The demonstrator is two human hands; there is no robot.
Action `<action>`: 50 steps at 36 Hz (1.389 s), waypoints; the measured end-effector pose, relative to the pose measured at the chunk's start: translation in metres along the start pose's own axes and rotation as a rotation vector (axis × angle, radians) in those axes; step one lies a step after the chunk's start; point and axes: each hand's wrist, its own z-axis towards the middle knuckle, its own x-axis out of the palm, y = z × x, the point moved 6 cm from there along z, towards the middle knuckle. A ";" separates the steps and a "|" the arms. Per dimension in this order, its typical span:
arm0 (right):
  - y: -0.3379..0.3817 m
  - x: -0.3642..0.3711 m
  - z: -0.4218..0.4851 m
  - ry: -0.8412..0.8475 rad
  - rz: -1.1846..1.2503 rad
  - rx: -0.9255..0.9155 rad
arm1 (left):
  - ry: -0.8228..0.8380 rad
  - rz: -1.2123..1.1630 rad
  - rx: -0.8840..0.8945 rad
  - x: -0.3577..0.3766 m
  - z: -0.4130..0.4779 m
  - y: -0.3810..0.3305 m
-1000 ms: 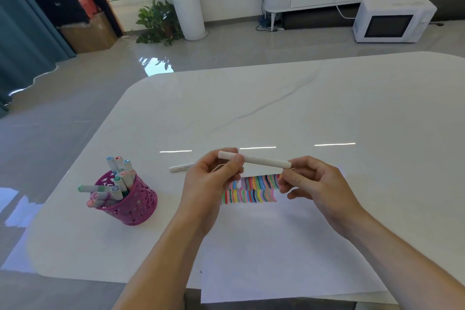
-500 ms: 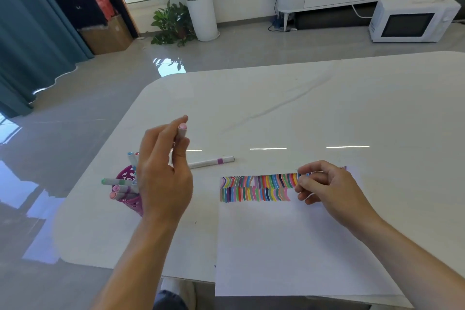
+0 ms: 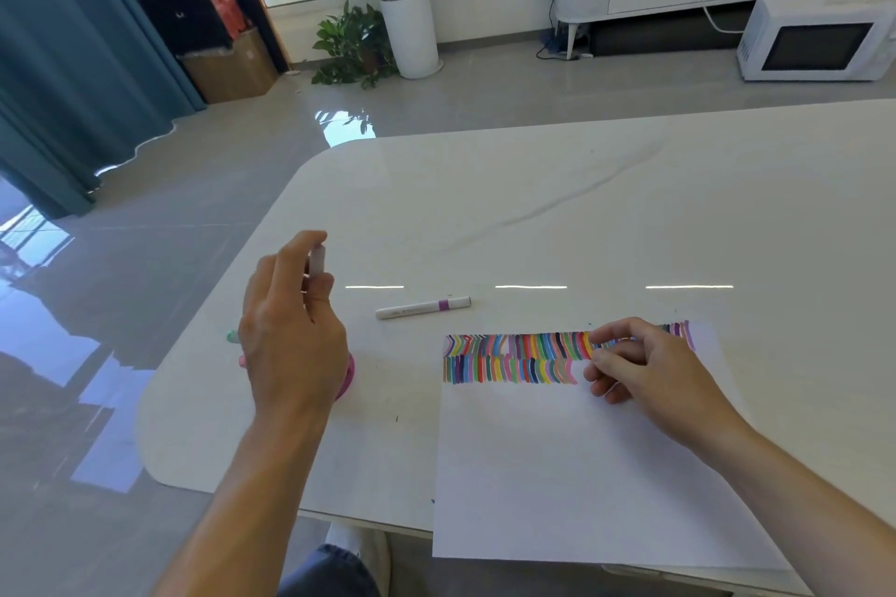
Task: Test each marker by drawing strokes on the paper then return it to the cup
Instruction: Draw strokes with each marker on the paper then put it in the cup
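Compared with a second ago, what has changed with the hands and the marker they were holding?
The right hand let go of the white marker and dropped onto the paper by the coloured strokes. The left hand kept hold of the marker and carried it left, to above the pink cup. The purple-banded marker on the table and the paper stayed put.
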 end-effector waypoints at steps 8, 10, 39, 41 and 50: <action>-0.002 0.000 0.000 0.002 -0.011 -0.001 | 0.052 0.044 -0.142 -0.001 -0.001 0.009; -0.002 0.001 0.000 0.001 -0.013 -0.003 | 0.044 0.044 -0.186 -0.002 -0.002 0.013; -0.008 0.004 0.003 0.008 -0.007 -0.018 | 0.193 0.200 0.061 0.031 -0.016 -0.014; -0.009 0.004 0.003 0.008 -0.002 -0.020 | 0.274 0.159 0.052 0.043 -0.021 -0.015; -0.010 0.003 0.003 -0.021 0.023 -0.018 | 0.692 0.131 -0.026 0.096 -0.048 -0.003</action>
